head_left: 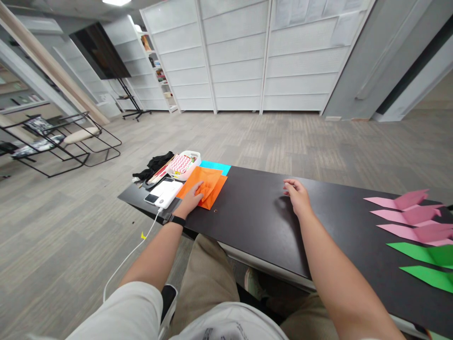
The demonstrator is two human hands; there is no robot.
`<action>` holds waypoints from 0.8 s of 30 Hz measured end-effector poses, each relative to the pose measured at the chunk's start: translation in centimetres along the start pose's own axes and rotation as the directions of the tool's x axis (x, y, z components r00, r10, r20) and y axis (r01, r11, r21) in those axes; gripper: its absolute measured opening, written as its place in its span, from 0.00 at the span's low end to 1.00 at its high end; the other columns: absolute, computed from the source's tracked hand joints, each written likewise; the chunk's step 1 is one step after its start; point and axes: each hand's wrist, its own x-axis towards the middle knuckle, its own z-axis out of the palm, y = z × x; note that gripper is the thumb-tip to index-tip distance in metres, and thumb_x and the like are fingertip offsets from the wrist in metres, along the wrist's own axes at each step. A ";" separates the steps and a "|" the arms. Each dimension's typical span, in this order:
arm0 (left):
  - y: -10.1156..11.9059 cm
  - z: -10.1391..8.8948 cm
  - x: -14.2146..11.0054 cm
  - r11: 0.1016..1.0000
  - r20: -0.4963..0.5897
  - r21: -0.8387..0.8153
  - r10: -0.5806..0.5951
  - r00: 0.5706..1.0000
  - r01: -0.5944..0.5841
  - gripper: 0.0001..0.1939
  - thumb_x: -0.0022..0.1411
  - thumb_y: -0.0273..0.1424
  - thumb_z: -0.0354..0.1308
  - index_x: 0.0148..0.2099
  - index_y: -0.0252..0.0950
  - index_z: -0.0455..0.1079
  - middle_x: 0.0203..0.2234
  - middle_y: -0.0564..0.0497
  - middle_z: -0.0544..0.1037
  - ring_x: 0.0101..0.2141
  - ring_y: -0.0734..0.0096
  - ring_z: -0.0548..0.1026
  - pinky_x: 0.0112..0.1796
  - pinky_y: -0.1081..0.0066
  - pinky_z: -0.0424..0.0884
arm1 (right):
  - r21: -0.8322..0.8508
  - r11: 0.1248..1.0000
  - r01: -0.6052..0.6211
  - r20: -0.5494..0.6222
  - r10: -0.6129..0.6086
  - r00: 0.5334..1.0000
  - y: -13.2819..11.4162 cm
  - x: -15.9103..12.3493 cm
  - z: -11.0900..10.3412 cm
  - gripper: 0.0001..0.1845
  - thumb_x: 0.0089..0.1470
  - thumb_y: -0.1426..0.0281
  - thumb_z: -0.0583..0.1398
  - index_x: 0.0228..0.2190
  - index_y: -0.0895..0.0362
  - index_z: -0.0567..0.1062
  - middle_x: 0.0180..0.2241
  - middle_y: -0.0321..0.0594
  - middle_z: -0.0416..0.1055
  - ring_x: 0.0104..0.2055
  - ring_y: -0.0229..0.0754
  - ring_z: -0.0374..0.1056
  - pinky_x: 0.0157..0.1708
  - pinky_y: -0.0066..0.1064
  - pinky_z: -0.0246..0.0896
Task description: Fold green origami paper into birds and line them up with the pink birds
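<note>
My left hand, with a dark band on the wrist, rests on the orange paper sheets at the left part of the table. Its fingers reach over the top sheet, and I see no grip on it. A blue sheet shows from beneath the orange ones. Over the dark tabletop, my right hand hovers with loosely bent fingers somewhat apart and nothing in them. Pink folded paper shapes and green folded paper shapes lie in a row at the far right.
Beside the orange paper are a white device with a cable, a phone, a white basket holding a striped item, and black cloth. The dark table stands before my knees. White cabinets line the back wall.
</note>
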 end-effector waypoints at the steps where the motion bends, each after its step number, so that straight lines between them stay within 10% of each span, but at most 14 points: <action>1: 0.0 -0.1 0.1 0.998 -0.009 -0.058 -0.031 0.999 0.031 0.37 0.61 0.29 0.57 0.73 0.40 0.65 0.71 0.45 0.67 0.71 0.54 0.65 0.72 0.50 0.58 | -0.003 1.000 -0.003 -0.001 0.003 1.000 0.0 0.0 0.0 0.22 0.47 0.52 0.67 0.39 0.54 0.80 0.35 0.39 0.75 0.36 0.41 0.71 0.36 0.34 0.71; 10: 4.4 1.5 -0.5 0.977 -0.027 -0.211 0.010 1.000 -0.015 0.36 0.60 0.27 0.52 0.72 0.37 0.66 0.68 0.42 0.71 0.66 0.51 0.73 0.66 0.49 0.69 | 0.018 1.000 0.005 0.007 -0.005 1.000 0.2 0.1 0.0 0.21 0.47 0.54 0.67 0.40 0.53 0.80 0.37 0.39 0.76 0.38 0.43 0.72 0.36 0.33 0.69; 16: 12.1 10.2 -3.4 0.934 0.192 0.055 0.337 0.922 -0.353 0.28 0.71 0.31 0.52 0.70 0.39 0.69 0.68 0.44 0.72 0.68 0.56 0.71 0.71 0.52 0.62 | 0.044 0.999 0.003 -0.012 -0.002 1.000 0.2 0.4 -0.2 0.21 0.47 0.54 0.66 0.40 0.53 0.79 0.38 0.39 0.76 0.41 0.45 0.72 0.36 0.34 0.70; 24: 18.0 20.1 -6.1 0.649 0.548 0.355 0.439 0.712 -0.674 0.21 0.78 0.34 0.46 0.66 0.43 0.73 0.70 0.47 0.70 0.67 0.54 0.69 0.66 0.49 0.66 | -0.024 0.995 0.095 -0.145 -0.097 0.985 0.0 0.8 -1.7 0.20 0.51 0.55 0.61 0.42 0.53 0.78 0.41 0.42 0.78 0.41 0.46 0.73 0.39 0.38 0.72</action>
